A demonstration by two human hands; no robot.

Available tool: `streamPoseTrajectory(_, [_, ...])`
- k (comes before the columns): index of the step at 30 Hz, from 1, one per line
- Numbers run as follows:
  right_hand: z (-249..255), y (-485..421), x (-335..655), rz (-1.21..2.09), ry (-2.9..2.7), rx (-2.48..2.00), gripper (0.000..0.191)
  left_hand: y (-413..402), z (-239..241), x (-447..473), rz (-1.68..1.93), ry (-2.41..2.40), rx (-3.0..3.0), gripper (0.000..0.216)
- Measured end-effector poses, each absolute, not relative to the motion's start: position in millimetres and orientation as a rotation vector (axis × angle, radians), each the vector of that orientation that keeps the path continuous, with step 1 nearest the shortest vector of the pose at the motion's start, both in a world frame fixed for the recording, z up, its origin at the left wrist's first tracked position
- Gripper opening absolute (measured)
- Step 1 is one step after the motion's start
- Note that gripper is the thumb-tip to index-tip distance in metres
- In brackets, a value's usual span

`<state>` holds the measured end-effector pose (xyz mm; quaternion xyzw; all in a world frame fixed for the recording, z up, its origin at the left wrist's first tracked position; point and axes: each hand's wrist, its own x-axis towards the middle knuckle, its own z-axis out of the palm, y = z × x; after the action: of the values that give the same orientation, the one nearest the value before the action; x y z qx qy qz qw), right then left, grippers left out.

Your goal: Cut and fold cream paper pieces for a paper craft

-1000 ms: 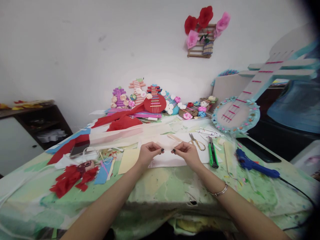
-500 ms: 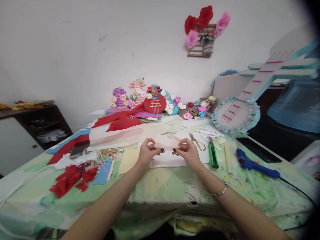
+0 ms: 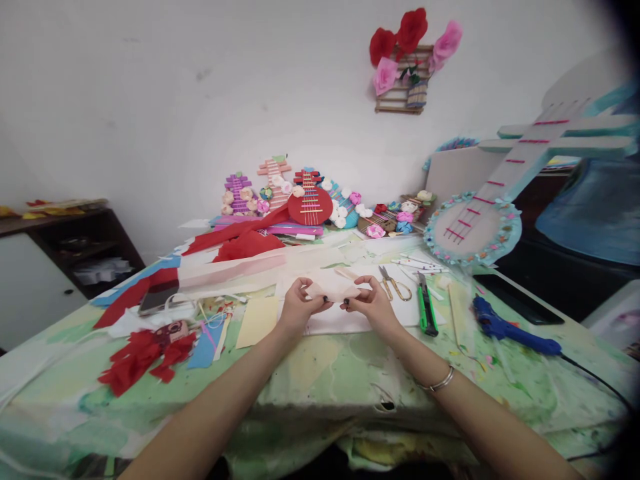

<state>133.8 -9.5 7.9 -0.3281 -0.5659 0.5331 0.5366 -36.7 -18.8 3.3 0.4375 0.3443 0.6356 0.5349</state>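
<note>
As both forearms stretch forward from the near edge of the table, elbows spread and wrists angled inward, a silver bracelet (image 3: 441, 380) circles the right wrist. The left hand (image 3: 297, 310) and the right hand (image 3: 374, 307) face each other, thumbs nearly meeting, each pinching one end of a pale strip (image 3: 332, 291) between thumb and fingers. The strip spans the gap between them, above a white sheet (image 3: 333, 325) on the table.

Beneath everything spreads a green, paint-stained tablecloth (image 3: 320, 377). Left of the sheet lie a cream card (image 3: 257, 322) and crumpled red scraps (image 3: 130, 360); to its right are gold-handled scissors (image 3: 397, 287), a green cutter (image 3: 427, 308) and a blue glue gun (image 3: 510, 327). Farther back, small lute models (image 3: 310, 205) line the table's far side, near a larger pale-blue-edged lute (image 3: 473, 230). Behind rises a white wall (image 3: 175, 100), where paper flowers (image 3: 413, 29) decorate a wooden rack (image 3: 399, 107).
</note>
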Motion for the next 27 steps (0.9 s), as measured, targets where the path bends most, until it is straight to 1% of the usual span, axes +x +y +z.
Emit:
streamPoseTrajectory(5, [5.6, -9.1, 133.8, 1.268, -1.406, -0.774, 0.047, -18.2, -0.5, -36.9, 1.511, 0.822, 1.09, 0.046])
streamPoseTrajectory(10, [6.9, -11.7, 132.9, 1.237, -1.44, -0.805, 0.044, -19.5, -0.6, -36.2, 1.507, 0.812, 1.137, 0.042])
streamPoseTrajectory(14, [8.1, -11.8, 132.3, 1.274, -1.415, -0.802, 0.046, -20.6, 2.1, -35.6, 1.51, 0.804, 1.094, 0.045])
streamPoseTrajectory(21, [13.5, -10.1, 138.4, 1.353, -1.371, -0.842, 0.055, -20.1, 5.8, -41.2, 1.451, 0.793, 1.013, 0.047])
streamPoseTrajectory(23, [14.9, -9.8, 140.1, 1.353, -1.358, -0.849, 0.054, -20.1, 5.8, -42.2, 1.436, 0.804, 0.992, 0.049])
streamPoseTrajectory(27, [13.6, -8.8, 141.0, 1.358, -1.392, -0.862, 0.046, -21.9, 6.3, -41.8, 1.364, 0.788, 1.019, 0.052])
